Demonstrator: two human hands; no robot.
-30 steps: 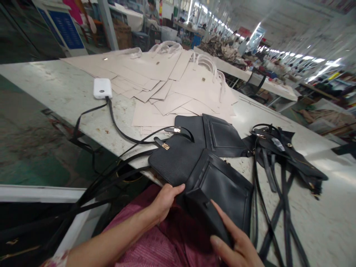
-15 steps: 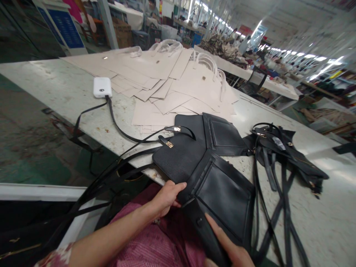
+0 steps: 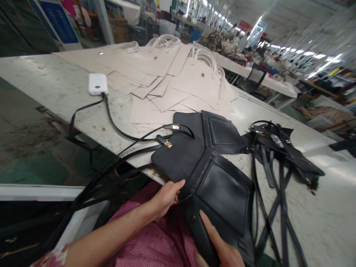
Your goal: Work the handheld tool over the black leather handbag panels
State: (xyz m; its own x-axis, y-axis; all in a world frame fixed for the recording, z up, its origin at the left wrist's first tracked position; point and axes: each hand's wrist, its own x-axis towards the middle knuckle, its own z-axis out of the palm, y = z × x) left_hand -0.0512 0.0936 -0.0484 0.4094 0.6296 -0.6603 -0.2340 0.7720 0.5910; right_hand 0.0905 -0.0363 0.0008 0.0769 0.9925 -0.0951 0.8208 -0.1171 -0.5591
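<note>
Since a second ago the near black bag (image 3: pixel 222 193) has swung flatter onto the counter (image 3: pixel 55 85), its panel side now facing up, and the right hand (image 3: pixel 219 246) has slid lower along the bag's near edge. Left hand (image 3: pixel 167 196) sits at the bag's left edge where the pebbled flap (image 3: pixel 178 159) meets the body — thumb on top, fingers tucked under, a loose pinching grip on the leather. Right hand grip: fingers straight and spread flat on the bag's near side, pressing rather than clutching; whether the thumb hooks underneath I cannot tell.

Bag lies at the near edge of the counter, partly over the lap, flap with gold clasp (image 3: pixel 168 144) pointing far-left. Just beyond it, touching, lies a second black bag (image 3: pixel 219 131). Right of both, a tangle of black straps (image 3: pixel 275 163). Far side: a spread of beige panels (image 3: pixel 167 81); far left, a white power bank (image 3: pixel 98 83) with its cable trailing near.

Progress, judged — bag laid out and steadied, flap not yet closed or clasp fastened; the strap pile looks untouched.
</note>
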